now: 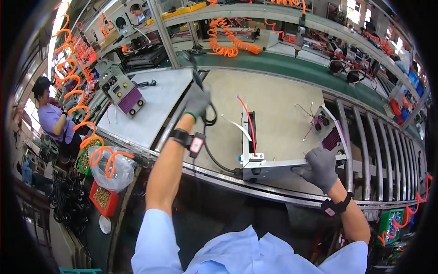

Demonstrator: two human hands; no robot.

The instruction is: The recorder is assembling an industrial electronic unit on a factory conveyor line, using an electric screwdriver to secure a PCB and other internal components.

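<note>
My left hand (197, 101), in a grey glove, is closed round a black power cable (210, 123) above the left part of the work board. The cable loops below the hand and runs down to the near left corner of an open light-grey metal housing (278, 171). My right hand (320, 170), also gloved, grips the near wall of this housing towards its right end. A red wire (247, 115) and a white wire (238, 126) rise from the left end. At the right end stands a panel (332, 139) with purple parts and loose thin wires.
A grey-and-purple unit (126, 97) sits on the white surface at left. Rollers (378, 155) run off to the right. A red bin (103, 199) of small metal parts and a plastic bag (114, 171) lie at left. Orange coiled hoses hang nearby; another person (54, 116) works far left.
</note>
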